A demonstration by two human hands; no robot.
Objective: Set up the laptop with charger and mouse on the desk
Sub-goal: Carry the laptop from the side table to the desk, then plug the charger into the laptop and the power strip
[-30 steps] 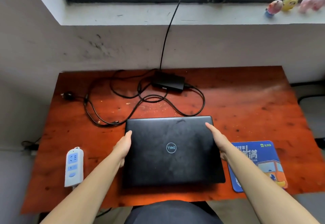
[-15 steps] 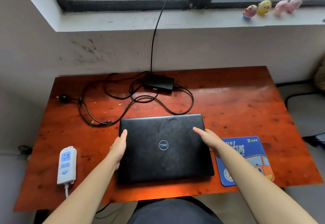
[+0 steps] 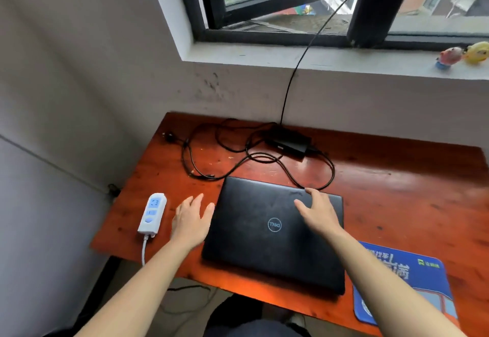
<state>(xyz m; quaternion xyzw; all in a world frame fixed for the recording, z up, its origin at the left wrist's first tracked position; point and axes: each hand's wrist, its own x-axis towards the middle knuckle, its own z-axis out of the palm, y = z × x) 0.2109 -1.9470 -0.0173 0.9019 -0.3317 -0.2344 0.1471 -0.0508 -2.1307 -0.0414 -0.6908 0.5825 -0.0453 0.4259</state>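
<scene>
Right hand (image 3: 318,213) lay spread and empty on the closed matte-black laptop (image 3: 272,233) at mid-frame on the reddish wooden worktop (image 3: 397,177), left hand (image 3: 191,221) open beside it; rigid, fairly heavy, probably best gripped by both side edges.

I can read one brand for certain: the round Dell badge in the middle of the closed laptop (image 3: 267,233) lid, upside down from where I look. On the blue mouse pad (image 3: 407,283) at the desk's (image 3: 397,177) near right corner I see large Chinese characters and a small green logo, too blurred for me to read.
</scene>
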